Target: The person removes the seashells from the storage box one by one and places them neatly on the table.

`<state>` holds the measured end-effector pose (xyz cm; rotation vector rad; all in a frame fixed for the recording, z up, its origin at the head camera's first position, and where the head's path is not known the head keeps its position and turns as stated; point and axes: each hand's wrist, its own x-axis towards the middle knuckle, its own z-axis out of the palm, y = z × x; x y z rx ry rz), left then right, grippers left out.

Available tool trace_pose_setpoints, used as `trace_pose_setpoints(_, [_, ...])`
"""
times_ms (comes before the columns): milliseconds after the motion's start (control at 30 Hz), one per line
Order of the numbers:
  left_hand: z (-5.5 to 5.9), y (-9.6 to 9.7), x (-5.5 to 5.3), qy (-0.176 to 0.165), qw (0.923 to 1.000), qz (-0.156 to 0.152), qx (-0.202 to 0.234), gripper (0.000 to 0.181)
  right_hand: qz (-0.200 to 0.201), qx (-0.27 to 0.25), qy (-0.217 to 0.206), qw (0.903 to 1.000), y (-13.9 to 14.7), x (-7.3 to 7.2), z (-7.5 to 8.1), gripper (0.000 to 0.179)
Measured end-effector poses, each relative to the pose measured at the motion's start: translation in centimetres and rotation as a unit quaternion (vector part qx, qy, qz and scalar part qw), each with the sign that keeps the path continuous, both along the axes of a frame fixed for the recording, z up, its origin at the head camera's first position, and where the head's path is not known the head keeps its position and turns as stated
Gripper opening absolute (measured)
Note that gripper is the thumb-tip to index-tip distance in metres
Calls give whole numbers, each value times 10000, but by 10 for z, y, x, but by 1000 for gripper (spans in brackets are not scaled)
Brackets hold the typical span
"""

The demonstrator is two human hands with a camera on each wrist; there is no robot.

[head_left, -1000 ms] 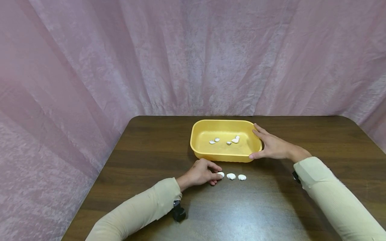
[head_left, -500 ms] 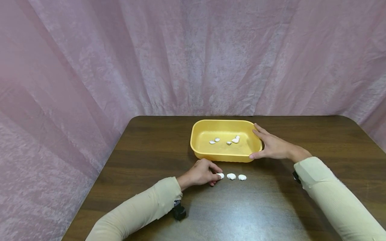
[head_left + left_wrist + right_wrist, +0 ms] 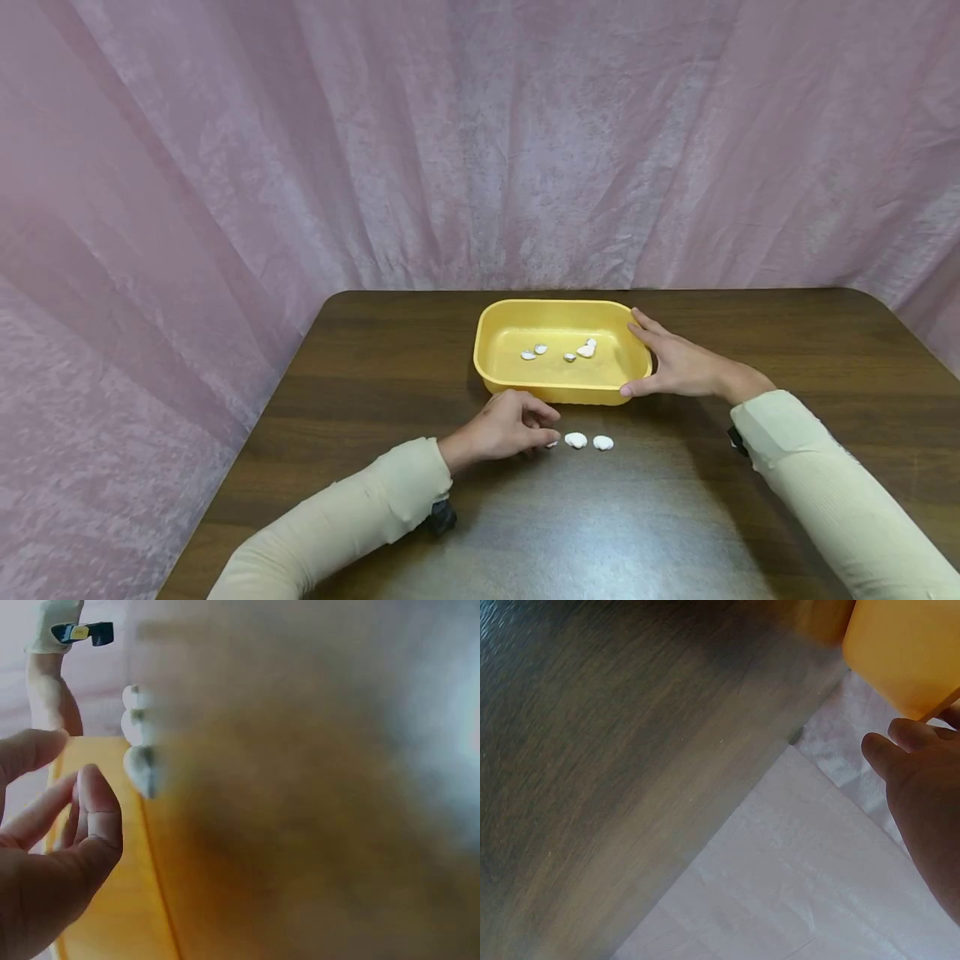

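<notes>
My left hand (image 3: 508,427) hovers just left of a row of three white seashells on the table. The nearest shell (image 3: 552,443) is partly hidden by its thumb; the middle shell (image 3: 576,440) and the right shell (image 3: 603,442) lie in full sight. In the left wrist view, the fingers and thumb of that hand (image 3: 64,847) are apart from the shells (image 3: 140,769), with nothing between them. My right hand (image 3: 678,364) holds the right end of a yellow plastic tub (image 3: 558,392), its thumb at the front rim and fingers at the back.
Inside the tub lie several small shells, among them a greyish one (image 3: 569,357) and a white one (image 3: 586,351). The dark wooden table (image 3: 390,358) ends at a pink curtain (image 3: 480,150) behind.
My left hand has let go of the leftmost shell and risen slightly, its fingers parting. That shell stays in the row. My right hand and the tub have not visibly moved.
</notes>
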<state>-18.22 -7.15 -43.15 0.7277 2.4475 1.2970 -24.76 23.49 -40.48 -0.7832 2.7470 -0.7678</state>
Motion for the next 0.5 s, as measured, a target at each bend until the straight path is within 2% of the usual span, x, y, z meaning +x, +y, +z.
trace_pose_setpoints(67, [5,2,-1,34,9999,-122,112,21,-10,-2,-6,10000,0,0,0,117])
trace_pose_setpoints(233, [16,5,-5,-174,9986,-245,439,21,3,-14,10,10000,-1,0,-1,117])
trace_pose_setpoints(500, [32,8,-15,27,9976,-185,666,18,-7,-9,26,10000,-1,0,1,117])
